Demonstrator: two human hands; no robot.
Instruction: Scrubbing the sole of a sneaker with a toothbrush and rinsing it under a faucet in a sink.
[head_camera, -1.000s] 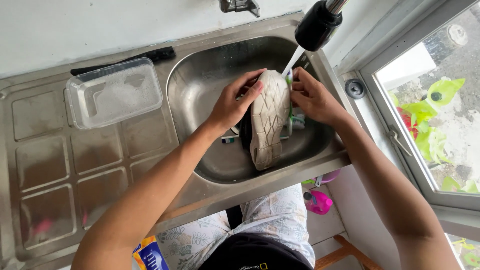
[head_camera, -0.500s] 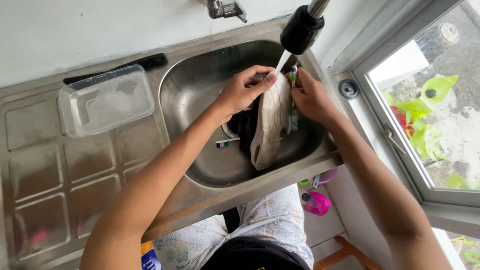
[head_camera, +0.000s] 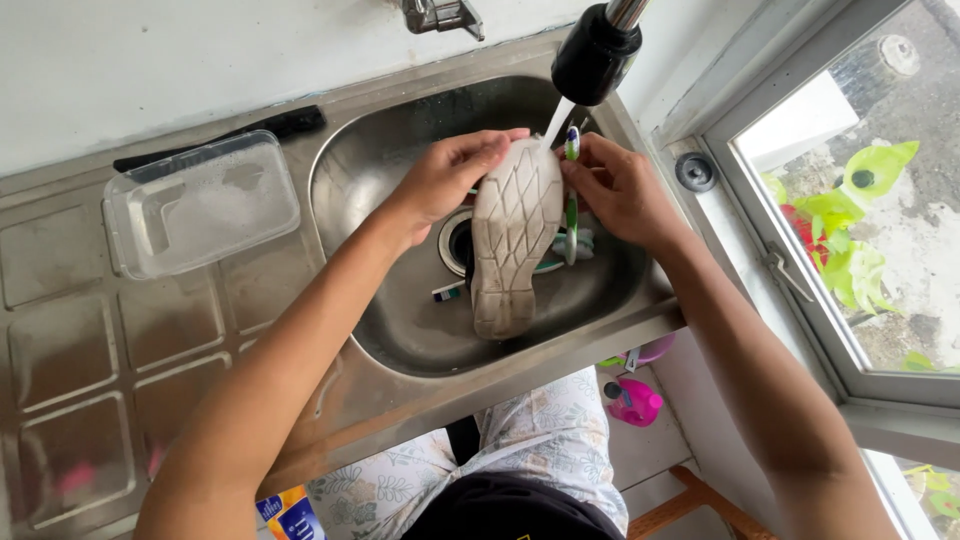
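Shoe (head_camera: 513, 235) held sole-up over sink (head_camera: 400, 330) drain, toe end under tap (head_camera: 596, 52) stream so water runs off. Left hand (head_camera: 447, 177) closed on toe; right hand (head_camera: 617, 187) grips edge plus green toothbrush (head_camera: 571, 205). Clear tub (head_camera: 200, 203) parked on bench, dry side.

Both bare forearms reach from the near edge of the bench toward its far edge and converge, the left arm running diagonally from the near left corner, the right arm coming in from the near right. The left hand (head_camera: 448, 175) lies palm down, wrist slightly bent, its fingers (head_camera: 492, 141) curled and pressed closed over what it grips, thumb tucked underneath. The right hand (head_camera: 622, 188) faces it just beside, fingers (head_camera: 583, 150) bent inward and clamped in a grasp, knuckles turned up.
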